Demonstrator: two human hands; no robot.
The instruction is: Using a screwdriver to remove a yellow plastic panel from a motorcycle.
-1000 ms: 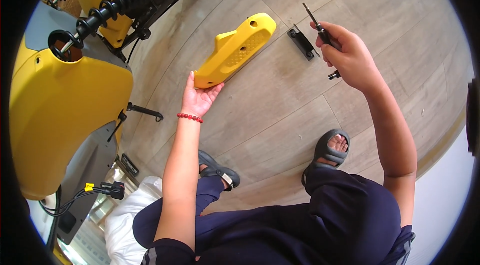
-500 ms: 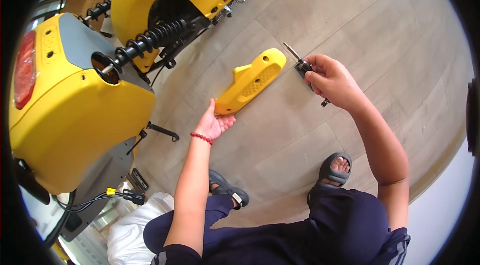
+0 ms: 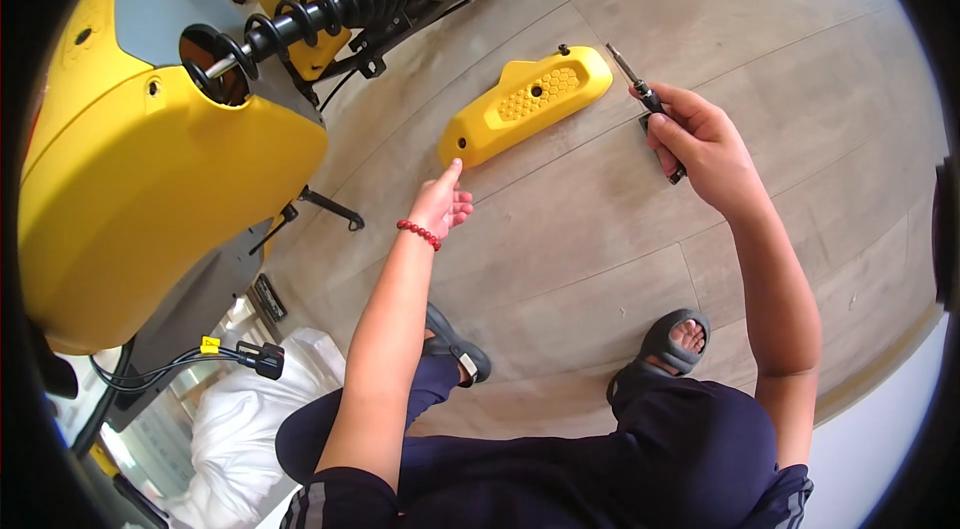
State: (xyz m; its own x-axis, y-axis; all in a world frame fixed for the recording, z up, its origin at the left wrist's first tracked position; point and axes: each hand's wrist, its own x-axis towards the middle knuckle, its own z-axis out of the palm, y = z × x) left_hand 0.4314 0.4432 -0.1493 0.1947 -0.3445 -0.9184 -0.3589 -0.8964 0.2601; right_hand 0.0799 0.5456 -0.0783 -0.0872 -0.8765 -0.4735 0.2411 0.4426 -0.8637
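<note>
Your right hand [image 3: 708, 143] grips the screwdriver [image 3: 651, 98], so a careless swing of its bare shaft [image 3: 623, 63] could scratch the yellow cover [image 3: 520, 115] on the floor [image 3: 560, 249], whose near end your loosely open left hand [image 3: 440, 201] barely touches.

Worn kit: dark navy short-sleeved top [image 3: 352, 491]; left sleeve [image 3: 374, 503] has pale grey stripes on its outer side; right sleeve [image 3: 780, 487] same, grey striping on the outer edge; trousers [image 3: 690, 434] plain dark navy, loose cut, soft folds by the right knee; forearms uncovered; left hand [image 3: 443, 203] bare, bracelet [image 3: 419, 233] of round red beads at its wrist; right hand [image 3: 714, 155] bare; footwear dark grey slip-ons; left shoe [image 3: 470, 347] carries a small white tag [image 3: 467, 365]; right shoe [image 3: 660, 339] open-toed, toes showing, thick rounded rim
</note>
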